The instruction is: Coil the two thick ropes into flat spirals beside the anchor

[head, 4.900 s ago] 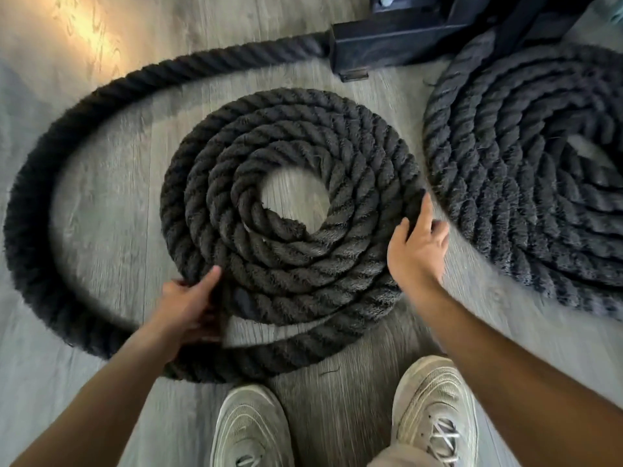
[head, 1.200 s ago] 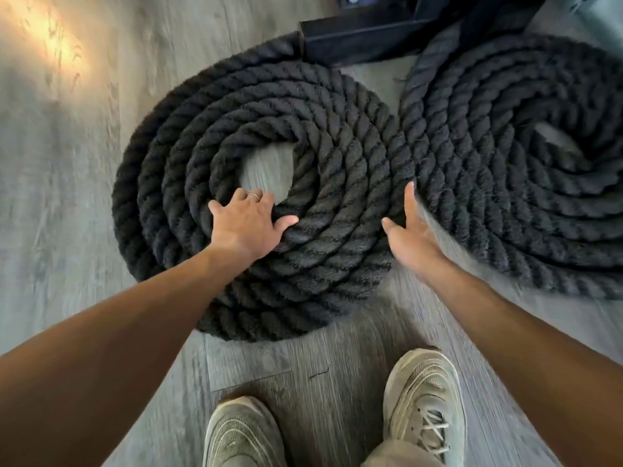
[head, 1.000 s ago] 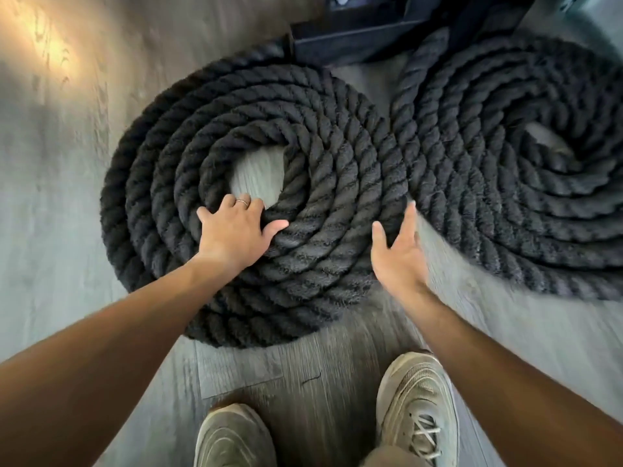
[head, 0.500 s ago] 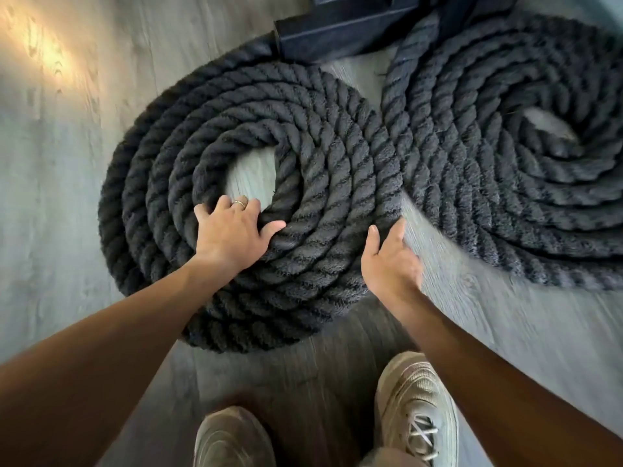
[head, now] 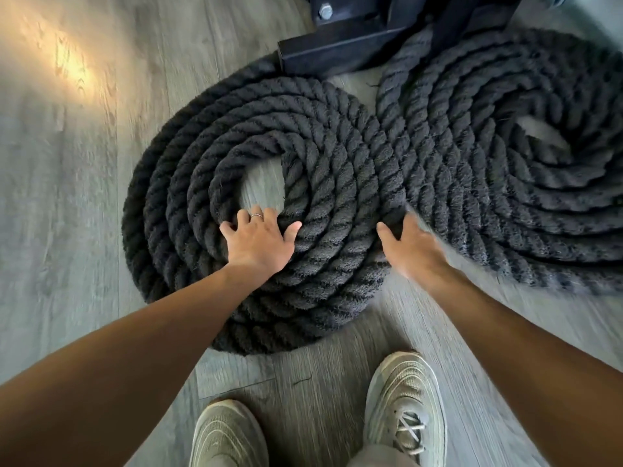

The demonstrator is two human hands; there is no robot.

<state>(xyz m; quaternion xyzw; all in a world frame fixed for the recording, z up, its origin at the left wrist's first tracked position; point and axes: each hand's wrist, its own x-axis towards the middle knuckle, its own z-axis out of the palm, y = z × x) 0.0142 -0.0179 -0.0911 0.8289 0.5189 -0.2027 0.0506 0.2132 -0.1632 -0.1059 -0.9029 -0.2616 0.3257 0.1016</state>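
Left hand (head: 259, 242) presses flat on left coil (head: 337, 170); right hand's (head: 413, 246) grip unclear.

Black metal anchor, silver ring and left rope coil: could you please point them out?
black metal anchor (head: 340, 45), head view, front bar.
silver ring (head: 256, 215), head view, band.
left rope coil (head: 337, 156), head view, middle turns.

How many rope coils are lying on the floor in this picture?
2. The left coil lies under the left hand, with the right hand at its right edge. The right coil lies beside it, partly cut off by the frame edge.
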